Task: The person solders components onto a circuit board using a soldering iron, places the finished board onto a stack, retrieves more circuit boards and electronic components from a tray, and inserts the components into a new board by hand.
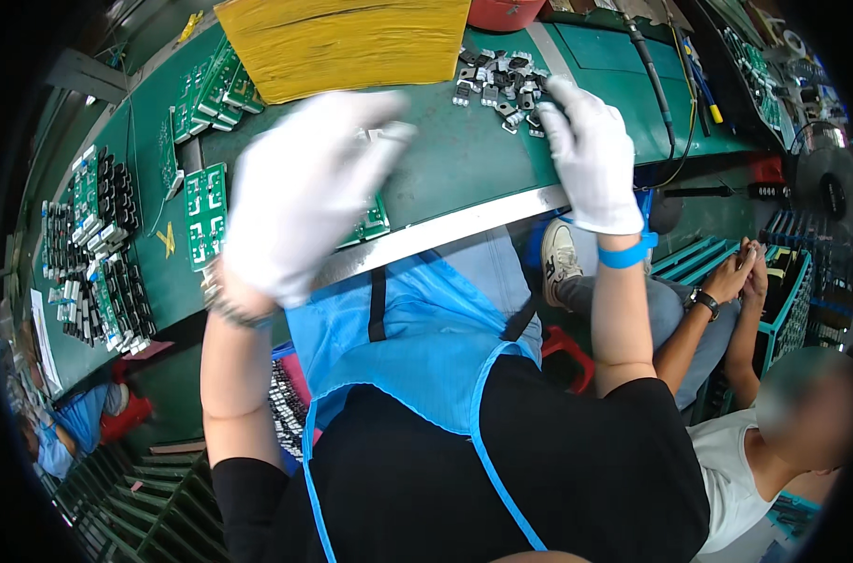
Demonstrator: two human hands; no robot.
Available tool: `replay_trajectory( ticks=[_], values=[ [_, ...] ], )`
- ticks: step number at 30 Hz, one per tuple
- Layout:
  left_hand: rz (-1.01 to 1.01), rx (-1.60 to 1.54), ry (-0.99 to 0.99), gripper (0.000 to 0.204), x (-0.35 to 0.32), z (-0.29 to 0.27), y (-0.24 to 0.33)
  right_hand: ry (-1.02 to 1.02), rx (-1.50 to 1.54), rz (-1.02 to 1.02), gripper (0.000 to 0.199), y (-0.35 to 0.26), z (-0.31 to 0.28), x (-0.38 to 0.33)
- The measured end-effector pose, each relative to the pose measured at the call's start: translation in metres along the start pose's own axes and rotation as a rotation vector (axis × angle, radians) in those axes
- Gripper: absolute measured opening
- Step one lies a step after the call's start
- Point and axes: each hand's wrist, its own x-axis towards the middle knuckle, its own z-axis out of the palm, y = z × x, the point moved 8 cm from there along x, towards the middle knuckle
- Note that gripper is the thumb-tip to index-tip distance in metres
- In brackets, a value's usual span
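Observation:
Both my hands wear white gloves over a green bench top. My left hand (304, 188) is smeared by motion above the near edge of the bench, thumb and fingers pointing right; whether something small sits between them is unclear. Part of a green circuit board (377, 220) shows under it, and another green circuit board panel (206, 202) lies beside it to the left. At the right edge of a heap of small black components with metallic parts (503, 83), my right hand (594, 155) reaches in, thumb and forefinger apart, other fingers curled. Nothing shows between those fingertips.
A yellow box (342, 42) stands at the back, with stacked green boards (222, 89) to its left. Rows of assembled boards (93, 249) fill the far left. A black-handled cabled tool (644, 56) lies right. A seated person (755, 441) is close on my right.

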Motion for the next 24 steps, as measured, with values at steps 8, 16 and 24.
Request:
replay_trajectory(
  ticks=[8,16,24],
  values=[
    [0.050,0.270,-0.129,0.037,0.060,0.118,0.023,0.068,0.151,0.055,0.021,0.011,0.009,-0.011],
    [-0.099,0.183,-0.109,0.030,0.068,0.125,0.012,0.176,0.364,0.235,0.019,0.026,0.007,-0.016],
    [-0.039,0.052,0.313,0.017,0.028,0.037,0.021,0.099,0.273,-0.218,0.040,-0.059,-0.009,-0.013]
  ],
)
